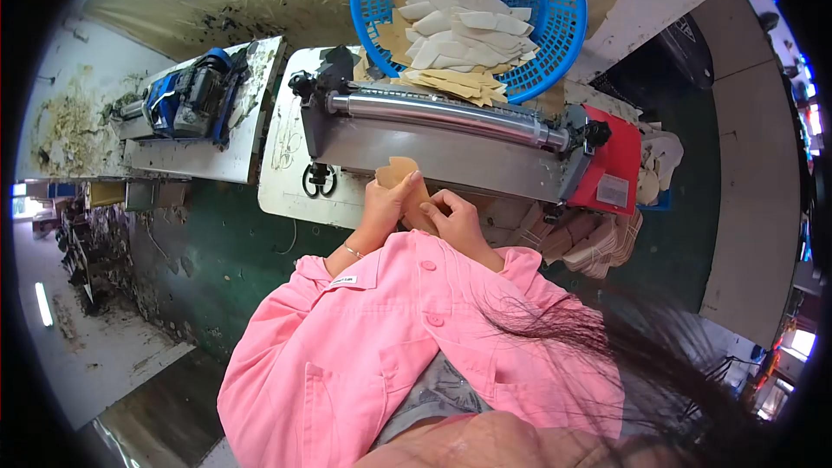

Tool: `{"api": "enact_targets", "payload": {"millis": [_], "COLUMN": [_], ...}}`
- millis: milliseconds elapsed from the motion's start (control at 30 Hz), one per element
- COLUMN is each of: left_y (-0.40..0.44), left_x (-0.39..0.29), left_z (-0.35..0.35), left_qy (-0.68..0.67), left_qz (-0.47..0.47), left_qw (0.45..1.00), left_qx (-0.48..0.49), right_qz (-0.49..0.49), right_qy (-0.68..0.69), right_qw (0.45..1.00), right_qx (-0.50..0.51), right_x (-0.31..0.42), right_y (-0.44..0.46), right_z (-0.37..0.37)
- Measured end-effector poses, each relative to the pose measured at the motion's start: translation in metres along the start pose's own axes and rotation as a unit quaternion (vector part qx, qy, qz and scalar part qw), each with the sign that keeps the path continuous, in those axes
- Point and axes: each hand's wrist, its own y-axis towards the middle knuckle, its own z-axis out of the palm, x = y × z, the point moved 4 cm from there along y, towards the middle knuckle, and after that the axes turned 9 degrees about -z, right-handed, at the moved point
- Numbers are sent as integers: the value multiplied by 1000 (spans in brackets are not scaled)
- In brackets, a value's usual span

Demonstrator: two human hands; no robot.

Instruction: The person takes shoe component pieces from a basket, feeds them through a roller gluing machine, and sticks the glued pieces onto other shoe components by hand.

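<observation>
My left hand [382,206] is closed around a tan cut piece of thin sheet material [400,175] and holds it upright in front of my chest. My right hand [457,218] pinches the lower right side of the same piece with thumb and fingers. Whether it is one layer or a few, I cannot tell. Just beyond my hands stands a bench machine with a long metal roller [442,118] and a flat metal plate [399,146]. Black-handled scissors [319,182] lie left of my hands on the table.
A blue plastic basket [573,13] behind the roller holds white and tan cut pieces [468,22]. The machine's red end housing [617,156] is at the right. Bundled pieces [598,241] sit below it. A blue machine [186,100] stands on the left table.
</observation>
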Motion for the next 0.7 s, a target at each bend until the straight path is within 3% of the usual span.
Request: {"api": "enact_targets", "payload": {"millis": [100, 167, 200, 300, 333, 433, 467, 567, 600, 700], "left_y": [-6, -12, -13, -8, -6, 3, 7, 13, 10, 13], "left_x": [-2, -3, -2, -6, -4, 3, 8, 6, -4, -8], "left_z": [-2, -5, -12, -37, -43, -45, -44, -42, -37, -25], "left_qy": [-89, -151, -144, -126, -124, -107, -107, -90, -90, -73], "left_qz": [-26, -32, -37, -45, -45, -42, -38, -52, -63, -76], "left_qw": [993, 981, 985, 990, 990, 993, 993, 994, 994, 994], "left_qx": [71, 116, 91, 43, 44, 28, 25, 13, 8, 17], "right_qz": [21, 21, 22, 31, 90, 52, -10, 53, 87, 86], "right_qy": [76, -15, -61, -149, -133, -139, -79, -224, -283, -75], "right_qw": [995, 987, 977, 987, 986, 988, 981, 959, 949, 993], "right_qx": [-67, -156, -202, -50, 50, -50, -175, -165, -108, -4], "right_x": [-15, -7, -1, -13, -24, -29, -56, -6, 9, 26], "right_y": [3, 6, 9, 23, 30, 67, 82, 71, 57, 23], "right_z": [-4, -24, -36, -46, -41, -24, -22, -40, -39, -21]}}
